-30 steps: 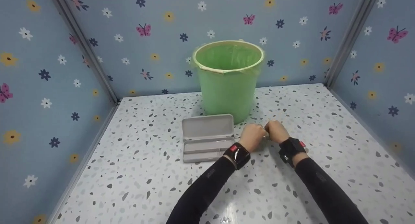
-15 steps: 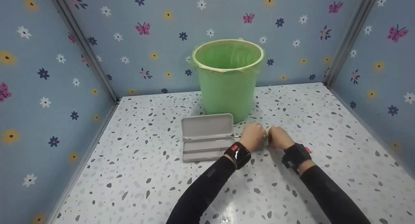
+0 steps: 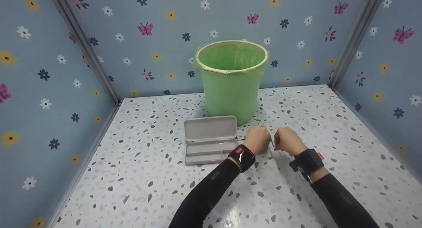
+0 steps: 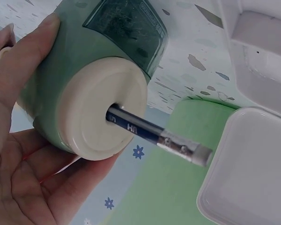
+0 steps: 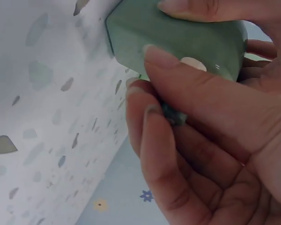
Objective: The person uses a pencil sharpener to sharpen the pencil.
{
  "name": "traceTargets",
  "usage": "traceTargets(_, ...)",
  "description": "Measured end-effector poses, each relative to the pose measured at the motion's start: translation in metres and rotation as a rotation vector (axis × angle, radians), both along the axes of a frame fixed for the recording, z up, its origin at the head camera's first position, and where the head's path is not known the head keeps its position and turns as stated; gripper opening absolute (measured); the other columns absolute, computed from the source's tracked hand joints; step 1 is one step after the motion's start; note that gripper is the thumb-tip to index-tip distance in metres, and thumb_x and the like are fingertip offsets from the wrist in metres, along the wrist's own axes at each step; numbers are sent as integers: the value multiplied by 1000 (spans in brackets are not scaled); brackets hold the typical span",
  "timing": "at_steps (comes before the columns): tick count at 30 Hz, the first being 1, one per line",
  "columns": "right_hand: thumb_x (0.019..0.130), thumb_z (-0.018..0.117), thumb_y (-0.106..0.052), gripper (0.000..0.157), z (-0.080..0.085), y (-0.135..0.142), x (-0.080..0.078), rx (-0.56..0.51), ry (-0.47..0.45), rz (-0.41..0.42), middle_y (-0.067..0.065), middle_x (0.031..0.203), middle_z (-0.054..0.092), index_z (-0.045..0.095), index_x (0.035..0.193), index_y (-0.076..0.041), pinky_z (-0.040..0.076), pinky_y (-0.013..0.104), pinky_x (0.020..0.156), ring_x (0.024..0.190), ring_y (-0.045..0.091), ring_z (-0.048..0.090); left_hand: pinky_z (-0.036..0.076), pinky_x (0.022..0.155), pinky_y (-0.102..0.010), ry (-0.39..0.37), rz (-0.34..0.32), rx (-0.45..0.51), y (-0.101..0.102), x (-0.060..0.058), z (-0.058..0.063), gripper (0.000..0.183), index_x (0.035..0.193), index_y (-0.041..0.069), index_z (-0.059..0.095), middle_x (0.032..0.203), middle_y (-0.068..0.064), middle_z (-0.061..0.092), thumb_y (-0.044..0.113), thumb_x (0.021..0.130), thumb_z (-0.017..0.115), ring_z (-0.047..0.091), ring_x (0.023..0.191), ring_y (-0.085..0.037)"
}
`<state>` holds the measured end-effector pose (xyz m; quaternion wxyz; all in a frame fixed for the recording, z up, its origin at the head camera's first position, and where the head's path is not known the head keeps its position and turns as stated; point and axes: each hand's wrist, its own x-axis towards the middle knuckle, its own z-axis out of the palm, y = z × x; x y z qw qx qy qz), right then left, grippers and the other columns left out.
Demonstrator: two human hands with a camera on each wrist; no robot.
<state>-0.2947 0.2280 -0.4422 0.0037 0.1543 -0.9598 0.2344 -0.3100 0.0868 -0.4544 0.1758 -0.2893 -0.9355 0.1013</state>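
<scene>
My left hand [image 3: 258,139] grips a green pencil sharpener [image 4: 65,61], its thumb and fingers wrapped around the body. A dark blue pencil [image 4: 136,127] with a metal ferrule and eraser sticks out of the hole in its cream round front. On the sharpener's other side, my right hand [image 3: 288,140] pinches a small dark green crank knob [image 5: 175,115] between thumb and fingers, most of it hidden. In the head view the hands nearly cover the sharpener. Left of them lies an open grey pencil case [image 3: 211,129] with a divided tray.
Behind the pencil case stands a green bucket [image 3: 230,92] lined with a clear green bag. The speckled white tabletop [image 3: 148,181] is bounded by floral blue panels [image 3: 171,40] at the back and both sides.
My right hand has moved slightly right and down, turning beside the sharpener, and the gap between the hands is wider. My left hand has stayed almost still.
</scene>
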Motion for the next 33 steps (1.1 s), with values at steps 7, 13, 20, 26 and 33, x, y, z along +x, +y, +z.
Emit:
traceTargets(7,63,79,10,16,13,-4,-1,18,135,-24,9,60,64,67,63,0,46,36,55,55,20,54,53,61,-20,15,-2,6,0,-2,-1,14,95,34,77,85,12,73,38,93,63,67,72,-5)
traceTargets(13,68,78,11,15,16,-6,-8,32,179,-67,13,65,66,66,65,1,49,41,59,59,25,58,54,61,-22,35,1,-9,0,-4,-2,33,89,22,77,82,9,72,42,98,53,67,70,-7)
traceTargets(20,71,74,11,14,17,-9,-17,35,195,-98,13,68,66,66,66,1,47,40,60,62,26,57,54,61,-21,49,4,-35,-2,-3,-4,21,88,20,75,82,9,72,19,97,57,66,70,-6)
traceTargets(26,75,72,9,12,15,-12,-29,27,196,-115,14,67,66,67,67,2,45,39,58,61,25,55,54,60,-23,60,-17,14,-4,-3,-4,19,84,20,75,80,8,72,11,90,60,67,68,-8)
traceTargets(33,75,71,10,9,4,-12,-46,12,232,-128,15,68,67,68,69,4,48,42,61,62,25,55,54,58,-24,93,-45,56,-4,-2,-5,17,81,21,75,78,7,72,10,87,62,66,65,-9)
